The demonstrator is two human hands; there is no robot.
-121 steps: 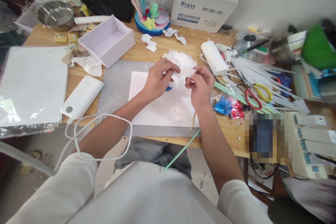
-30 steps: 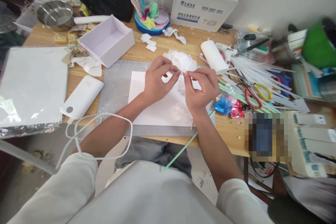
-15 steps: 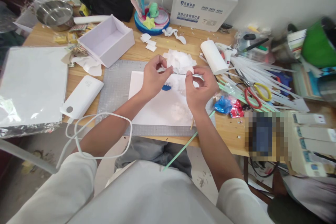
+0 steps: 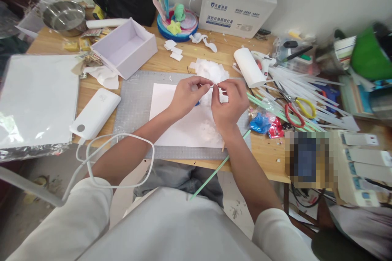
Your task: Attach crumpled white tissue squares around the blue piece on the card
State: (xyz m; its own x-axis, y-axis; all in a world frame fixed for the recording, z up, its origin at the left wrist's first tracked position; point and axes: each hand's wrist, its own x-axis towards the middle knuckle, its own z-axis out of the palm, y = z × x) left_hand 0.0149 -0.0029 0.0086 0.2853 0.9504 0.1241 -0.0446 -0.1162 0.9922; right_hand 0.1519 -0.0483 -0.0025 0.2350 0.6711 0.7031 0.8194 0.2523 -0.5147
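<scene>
My left hand (image 4: 189, 97) and my right hand (image 4: 229, 104) meet above a white sheet of paper (image 4: 171, 128), fingertips pinched and almost touching. Between the right fingertips is a small tuft of white cotton, mostly hidden. What the left thumb and finger pinch is too small to make out. Just beyond the hands lies a pile of white cotton (image 4: 211, 70). More white fluff (image 4: 208, 131) rests on the paper by my right wrist. A small blue piece (image 4: 197, 103) shows partly behind the left fingers.
Under the paper lies a grey cutting mat (image 4: 133, 106). A white power bank (image 4: 97, 112) with a looped cable, and a pale open box (image 4: 127, 51), are at left. At right are a white roll (image 4: 249, 67), scissors (image 4: 295, 114), many white strips (image 4: 306, 85) and a green stick (image 4: 211, 176).
The hands were apart and have come together, the left moving right and the right slightly left. The white bit in my right fingers is now mostly covered.
</scene>
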